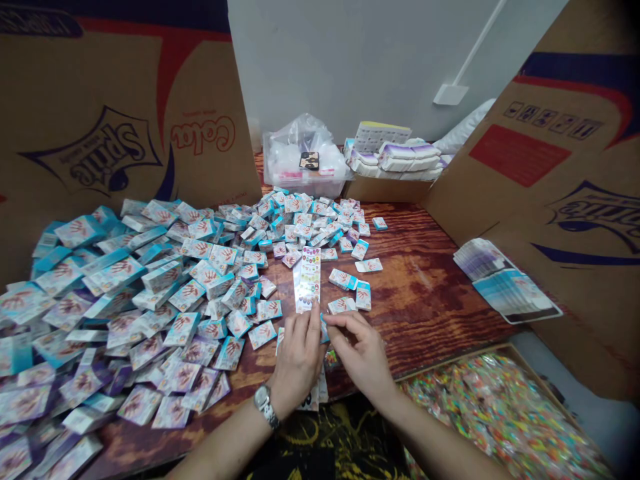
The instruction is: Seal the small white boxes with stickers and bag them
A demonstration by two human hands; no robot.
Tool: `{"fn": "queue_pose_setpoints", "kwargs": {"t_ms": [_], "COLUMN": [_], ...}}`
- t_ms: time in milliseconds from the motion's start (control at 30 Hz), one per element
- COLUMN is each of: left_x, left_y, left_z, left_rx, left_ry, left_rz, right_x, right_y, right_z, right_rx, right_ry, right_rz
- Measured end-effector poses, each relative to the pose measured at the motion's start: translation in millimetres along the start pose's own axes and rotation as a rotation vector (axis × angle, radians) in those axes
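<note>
A small box with a light blue edge is mostly hidden between my two hands. My left hand, with a metal watch at its wrist, is closed around its left side. From the right, my right hand pinches the box with thumb and forefinger. Just beyond my left fingertips lies a glossy white sheet printed with rows of small coloured pictures. Under my hands sit a small packet of bright colours and some printed cards, partly covered.
A large heap of small hand-printed boxes spreads over the left. Loose boxes lie right of the sheet. A fanned card stack leans by the right carton. Below it is a tray of colourful packets. A plastic tub stands behind.
</note>
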State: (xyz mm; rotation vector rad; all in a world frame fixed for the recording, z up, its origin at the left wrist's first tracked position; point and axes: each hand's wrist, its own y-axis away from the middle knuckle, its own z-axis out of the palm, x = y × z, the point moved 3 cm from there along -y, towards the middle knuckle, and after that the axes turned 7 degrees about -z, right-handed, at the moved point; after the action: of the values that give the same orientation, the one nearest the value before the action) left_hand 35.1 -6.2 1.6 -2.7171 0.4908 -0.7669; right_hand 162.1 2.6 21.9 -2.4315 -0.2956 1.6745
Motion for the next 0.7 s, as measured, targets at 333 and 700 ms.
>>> {"fn": "queue_pose_setpoints", "kwargs": {"t_ms": [333,700], "left_x": [-2,-4], "left_y": [1,2], "left_z": [3.0,-12.2], "left_rx": [-0.032,-0.073], "left_ry": [-0.127,0.102], "left_rz": [-0.071,-0.087], "right_x": [-9,1], "right_y": [26,14], "right_z": [13,9], "right_rx": [0.085,0.0], "right_ry": [0.223,0.057], "right_rz": [-0.268,-0.198]}}
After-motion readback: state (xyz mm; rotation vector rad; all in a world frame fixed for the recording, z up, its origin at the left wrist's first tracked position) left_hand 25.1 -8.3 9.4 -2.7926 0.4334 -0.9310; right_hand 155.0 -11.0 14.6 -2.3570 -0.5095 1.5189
